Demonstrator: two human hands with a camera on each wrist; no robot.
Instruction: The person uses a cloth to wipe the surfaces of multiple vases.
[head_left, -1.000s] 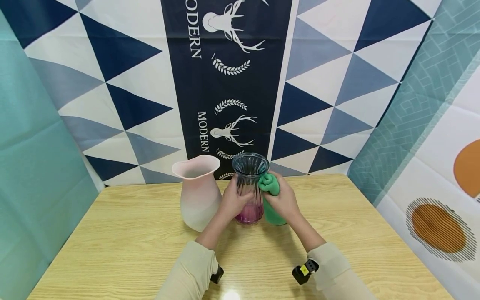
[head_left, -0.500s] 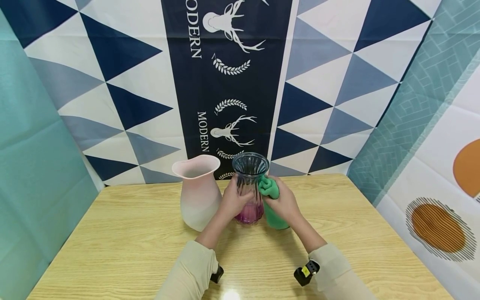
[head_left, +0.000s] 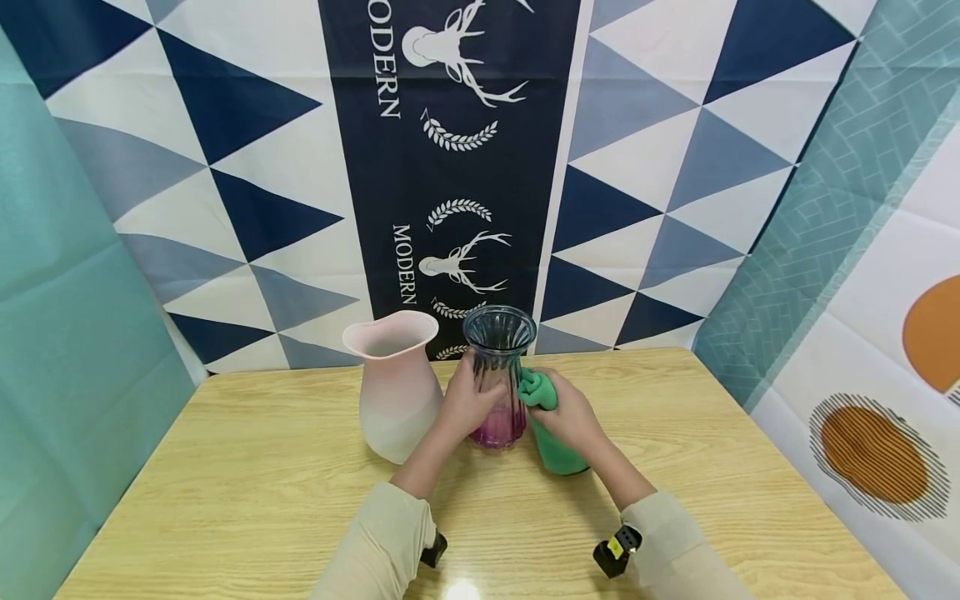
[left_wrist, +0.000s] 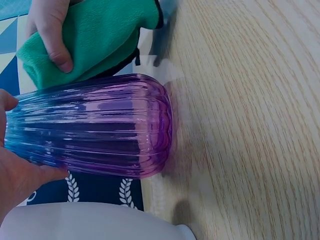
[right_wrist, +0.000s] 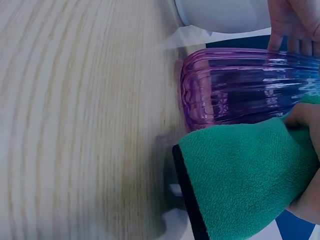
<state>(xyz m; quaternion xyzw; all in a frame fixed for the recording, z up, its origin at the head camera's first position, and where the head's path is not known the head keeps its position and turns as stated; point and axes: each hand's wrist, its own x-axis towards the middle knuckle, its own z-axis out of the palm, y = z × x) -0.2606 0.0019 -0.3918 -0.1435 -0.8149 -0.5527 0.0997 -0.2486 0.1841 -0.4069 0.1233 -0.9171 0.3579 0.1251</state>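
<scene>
A ribbed glass vase (head_left: 498, 417), blue at the flared top and purple-pink at the base, stands upright on the table. Around its middle curls my left hand (head_left: 467, 400), thumb across the near side. My right hand (head_left: 568, 410) grips a bunched green cloth (head_left: 558, 450) at the vase's right side; the lower part of the cloth hangs down. In the right wrist view the dark-edged cloth (right_wrist: 240, 175) overlaps the vase (right_wrist: 225, 90). The left wrist view shows the vase's purple base (left_wrist: 150, 125) near the tabletop.
A pink-and-white vase (head_left: 397, 400) with a wavy rim stands close to the left of my left hand. The wooden table (head_left: 262, 500) ends at a patterned backdrop (head_left: 457, 167) behind. Cloth hangings flank both sides.
My right hand has moved slightly down along the vase with the green cloth, whose lower end swung down and right. My left hand and both vases have stayed in place.
</scene>
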